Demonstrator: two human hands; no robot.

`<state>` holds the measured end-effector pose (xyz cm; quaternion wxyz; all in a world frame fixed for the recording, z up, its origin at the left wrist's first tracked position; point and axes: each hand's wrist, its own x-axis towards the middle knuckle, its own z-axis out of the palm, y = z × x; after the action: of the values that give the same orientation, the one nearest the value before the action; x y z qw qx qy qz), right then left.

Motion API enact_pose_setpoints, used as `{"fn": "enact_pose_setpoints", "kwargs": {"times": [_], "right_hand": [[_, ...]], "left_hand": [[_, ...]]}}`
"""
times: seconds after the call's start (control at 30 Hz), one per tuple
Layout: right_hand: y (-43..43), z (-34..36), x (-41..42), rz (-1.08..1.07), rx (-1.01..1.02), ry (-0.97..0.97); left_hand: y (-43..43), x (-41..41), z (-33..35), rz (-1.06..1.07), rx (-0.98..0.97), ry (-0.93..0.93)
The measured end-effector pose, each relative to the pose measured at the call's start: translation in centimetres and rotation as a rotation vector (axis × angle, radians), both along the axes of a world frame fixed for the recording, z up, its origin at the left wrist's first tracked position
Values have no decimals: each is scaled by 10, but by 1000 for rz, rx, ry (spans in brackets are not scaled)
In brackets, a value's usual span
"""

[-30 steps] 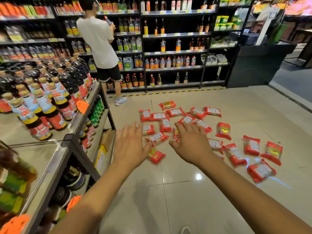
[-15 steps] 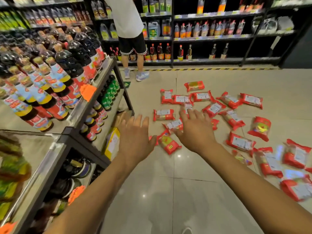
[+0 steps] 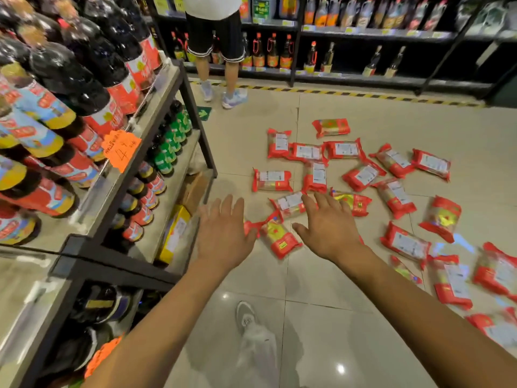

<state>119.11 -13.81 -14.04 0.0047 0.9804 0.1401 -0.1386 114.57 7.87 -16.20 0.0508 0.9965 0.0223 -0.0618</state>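
Under me is a glossy beige tiled floor (image 3: 307,345) in a shop aisle, with my pale shoe (image 3: 256,329) planted on it. My left hand (image 3: 223,236) and right hand (image 3: 327,231) are both stretched out palm-down over the tiles, fingers straight and spread wide, holding nothing. Between them lies a red and yellow packet (image 3: 279,239), just beside my right thumb; my left hand hides part of another red packet (image 3: 250,226) at its edge. A label-up packet (image 3: 289,204) sits just past my right fingertips (image 3: 307,200) (whether they touch it I cannot tell). Beyond that, the rest of the red packets (image 3: 363,175) lie scattered flat across the floor, some overlapping, running off to my right. On my left stands a dark metal rack (image 3: 112,247) with grey boards, carrying dark sauce bottles (image 3: 84,79), an orange price tag (image 3: 121,148) and a yellow box (image 3: 174,233) on the lower board. Further off, yellow-black tape (image 3: 363,95) crosses the floor before black wall shelves (image 3: 363,35) of bottles, where a person in black shorts (image 3: 215,35) stands.
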Motion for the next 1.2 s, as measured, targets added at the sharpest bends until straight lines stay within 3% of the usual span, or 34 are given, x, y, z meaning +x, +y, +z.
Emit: {"fn": "enact_pose_setpoints", "kwargs": {"times": [0.23, 0.5, 0.73, 0.97, 1.2], "right_hand": [[38, -60, 94, 4, -107, 80], [58, -175, 176, -58, -71, 207], [62, -365, 247, -102, 34, 382], [53, -567, 279, -102, -14, 489], [51, -715, 281, -172, -11, 565]], "left_hand": [[48, 93, -59, 3, -30, 91], [81, 181, -161, 58, -21, 237], [82, 254, -348, 169, -23, 442], [69, 270, -567, 317, -111, 641], [88, 262, -700, 585, -310, 692]]}}
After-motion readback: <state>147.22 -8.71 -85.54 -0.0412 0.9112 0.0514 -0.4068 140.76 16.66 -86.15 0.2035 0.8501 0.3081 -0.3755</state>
